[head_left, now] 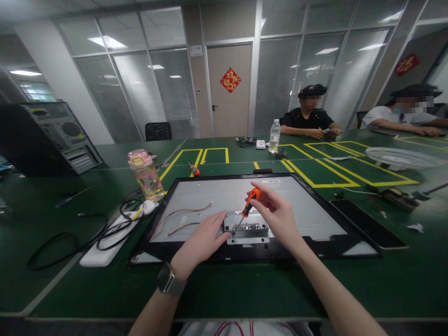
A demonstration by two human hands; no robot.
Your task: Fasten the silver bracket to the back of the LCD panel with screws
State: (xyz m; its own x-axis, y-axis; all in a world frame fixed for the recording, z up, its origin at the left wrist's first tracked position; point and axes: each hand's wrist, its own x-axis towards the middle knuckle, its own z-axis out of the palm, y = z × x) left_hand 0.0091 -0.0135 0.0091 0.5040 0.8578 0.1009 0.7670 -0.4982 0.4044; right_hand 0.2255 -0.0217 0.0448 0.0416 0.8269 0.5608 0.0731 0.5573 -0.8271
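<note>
A flat display panel [303, 204] lies back side up on the table, its backing grey and its border black. At its near middle sits a silver metal bracket [254, 231]. My right hand [280, 217] is closed on a screwdriver [250, 201] with an orange and black handle. Its shaft slants down to the bracket's left part; whether the tip sits in a screw I cannot tell. My left hand [203, 238] lies over the panel with fingers stretched out, fingertips and thumb at the bracket's left end. Thin cables [181, 211] lie on the panel's left side.
Left of the panel are a white power strip [110, 242], black cable [69, 249] and a drink bottle [146, 176]. A black phone-like slab [367, 223] lies at right. Farther off stand a computer case [44, 138] and a water bottle [274, 136]. Two people sit across the table.
</note>
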